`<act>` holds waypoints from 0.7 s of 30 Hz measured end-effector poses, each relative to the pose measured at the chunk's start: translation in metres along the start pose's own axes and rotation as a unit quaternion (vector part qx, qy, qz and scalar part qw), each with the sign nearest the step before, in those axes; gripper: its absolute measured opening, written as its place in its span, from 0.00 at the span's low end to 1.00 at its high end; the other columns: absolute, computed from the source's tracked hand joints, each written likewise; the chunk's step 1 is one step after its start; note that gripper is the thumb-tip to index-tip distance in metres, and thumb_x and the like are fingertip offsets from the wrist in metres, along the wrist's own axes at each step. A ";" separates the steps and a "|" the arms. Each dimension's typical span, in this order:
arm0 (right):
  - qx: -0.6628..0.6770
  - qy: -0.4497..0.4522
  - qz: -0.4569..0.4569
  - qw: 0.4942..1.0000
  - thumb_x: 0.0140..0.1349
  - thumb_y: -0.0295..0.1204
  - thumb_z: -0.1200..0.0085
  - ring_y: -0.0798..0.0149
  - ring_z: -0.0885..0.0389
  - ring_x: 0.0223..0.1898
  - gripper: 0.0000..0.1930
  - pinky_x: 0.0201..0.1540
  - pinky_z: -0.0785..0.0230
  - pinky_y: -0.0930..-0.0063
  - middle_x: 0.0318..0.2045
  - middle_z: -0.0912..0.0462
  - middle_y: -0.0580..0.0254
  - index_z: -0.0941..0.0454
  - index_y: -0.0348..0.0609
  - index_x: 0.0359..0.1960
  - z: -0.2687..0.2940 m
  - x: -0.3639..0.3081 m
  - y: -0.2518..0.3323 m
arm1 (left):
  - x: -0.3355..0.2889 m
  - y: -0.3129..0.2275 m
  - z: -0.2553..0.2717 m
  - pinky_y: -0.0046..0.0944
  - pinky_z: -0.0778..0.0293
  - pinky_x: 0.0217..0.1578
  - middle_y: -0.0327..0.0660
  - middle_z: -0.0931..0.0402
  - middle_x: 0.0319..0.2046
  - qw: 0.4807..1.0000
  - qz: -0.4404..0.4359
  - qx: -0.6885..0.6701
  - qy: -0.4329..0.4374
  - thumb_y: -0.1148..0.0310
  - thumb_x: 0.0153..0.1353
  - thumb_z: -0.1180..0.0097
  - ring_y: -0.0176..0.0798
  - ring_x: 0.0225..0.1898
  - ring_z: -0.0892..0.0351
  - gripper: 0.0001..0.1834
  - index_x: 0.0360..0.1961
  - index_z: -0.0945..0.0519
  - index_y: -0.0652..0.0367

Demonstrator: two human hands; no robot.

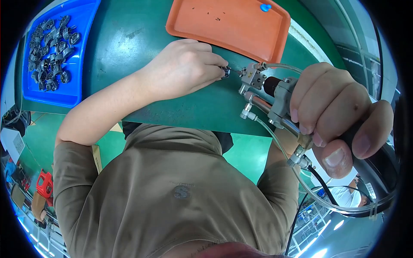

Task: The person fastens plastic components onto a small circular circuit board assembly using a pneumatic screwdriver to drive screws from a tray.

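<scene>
My left hand (189, 66) is closed around a small black and silver part (226, 72) just above the green tabletop (185, 112). Most of that part is hidden by my fingers. On the right, my right hand (335, 114) grips the body of a metal dispensing gun (262, 84) with hoses and fittings. Its thin tip points left and comes close to the small part; whether they touch I cannot tell.
A blue tray (75, 88) at the far left holds many grey and black round parts (53, 51). At the back stands an orange tray (232, 30) with a few dark bits and a blue knob-like piece (265, 7). Clear hoses (309, 198) loop at the right.
</scene>
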State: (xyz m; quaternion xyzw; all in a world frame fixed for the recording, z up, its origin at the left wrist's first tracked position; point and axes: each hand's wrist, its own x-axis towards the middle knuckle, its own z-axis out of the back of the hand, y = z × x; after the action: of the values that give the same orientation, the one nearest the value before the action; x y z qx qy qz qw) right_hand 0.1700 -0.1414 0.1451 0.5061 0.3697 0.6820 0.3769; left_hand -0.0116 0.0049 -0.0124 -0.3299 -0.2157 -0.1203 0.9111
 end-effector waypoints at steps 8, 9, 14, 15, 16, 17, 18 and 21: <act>0.031 -0.013 0.028 0.999 0.68 0.23 0.46 0.70 0.27 0.22 0.12 0.28 0.29 0.71 0.25 0.26 0.68 0.35 0.55 0.45 -0.007 0.003 -0.006 | 0.003 -0.012 0.006 0.43 0.21 0.41 0.38 0.14 0.43 0.998 0.036 0.041 0.033 0.70 0.55 0.33 0.42 0.38 0.18 0.05 0.31 0.13 0.60; 0.018 -0.023 0.000 1.000 0.67 0.21 0.47 0.69 0.28 0.21 0.12 0.27 0.30 0.70 0.25 0.27 0.67 0.36 0.53 0.44 -0.009 0.002 -0.001 | 0.003 -0.011 0.005 0.43 0.21 0.41 0.37 0.15 0.43 0.998 0.033 0.034 0.038 0.70 0.55 0.34 0.43 0.38 0.18 0.05 0.31 0.13 0.60; 0.002 -0.135 0.012 0.991 0.62 0.18 0.48 0.66 0.29 0.20 0.14 0.26 0.31 0.67 0.23 0.28 0.64 0.36 0.50 0.44 -0.027 0.001 -0.001 | 0.003 -0.008 0.005 0.43 0.21 0.41 0.37 0.15 0.44 0.999 0.029 0.012 0.029 0.70 0.55 0.34 0.43 0.38 0.19 0.05 0.31 0.13 0.60; 0.021 -0.109 0.030 0.993 0.61 0.19 0.47 0.66 0.29 0.21 0.14 0.26 0.31 0.67 0.23 0.28 0.65 0.35 0.50 0.44 -0.019 -0.004 0.000 | 0.003 -0.007 0.004 0.43 0.21 0.41 0.37 0.15 0.44 0.999 0.026 0.003 0.024 0.70 0.55 0.33 0.42 0.39 0.19 0.05 0.32 0.13 0.59; 0.048 -0.046 0.029 0.997 0.61 0.23 0.47 0.67 0.27 0.22 0.14 0.27 0.30 0.70 0.23 0.27 0.66 0.33 0.51 0.46 -0.006 -0.006 0.007 | 0.001 -0.008 0.004 0.43 0.21 0.40 0.37 0.15 0.44 0.999 0.026 -0.005 0.019 0.70 0.55 0.33 0.42 0.39 0.19 0.05 0.32 0.13 0.59; 0.014 -0.094 0.070 0.993 0.62 0.25 0.45 0.70 0.25 0.22 0.14 0.27 0.29 0.73 0.24 0.25 0.70 0.30 0.53 0.49 -0.009 -0.012 0.011 | 0.001 -0.007 0.004 0.43 0.21 0.40 0.37 0.15 0.44 0.999 0.027 -0.006 0.018 0.70 0.55 0.33 0.42 0.39 0.19 0.05 0.32 0.13 0.59; 0.011 -0.082 0.064 0.995 0.63 0.27 0.44 0.72 0.24 0.23 0.15 0.27 0.30 0.75 0.25 0.24 0.71 0.29 0.54 0.50 -0.006 -0.016 0.021 | 0.002 -0.006 0.004 0.43 0.21 0.40 0.37 0.15 0.44 1.000 0.017 -0.003 0.021 0.70 0.54 0.33 0.42 0.39 0.19 0.06 0.33 0.13 0.58; 0.012 -0.074 0.065 0.995 0.64 0.30 0.41 0.75 0.23 0.24 0.15 0.28 0.31 0.78 0.25 0.23 0.75 0.25 0.56 0.52 0.001 -0.023 0.030 | -0.001 -0.004 0.006 0.43 0.20 0.40 0.37 0.15 0.44 1.000 0.014 0.003 0.024 0.70 0.54 0.32 0.42 0.39 0.18 0.07 0.34 0.13 0.58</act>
State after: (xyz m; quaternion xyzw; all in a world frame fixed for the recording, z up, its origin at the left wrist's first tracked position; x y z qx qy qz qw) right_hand 0.1710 -0.1748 0.1625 0.5825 0.3154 0.6612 0.3520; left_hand -0.0160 0.0059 -0.0066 -0.3268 -0.1896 -0.1148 0.9188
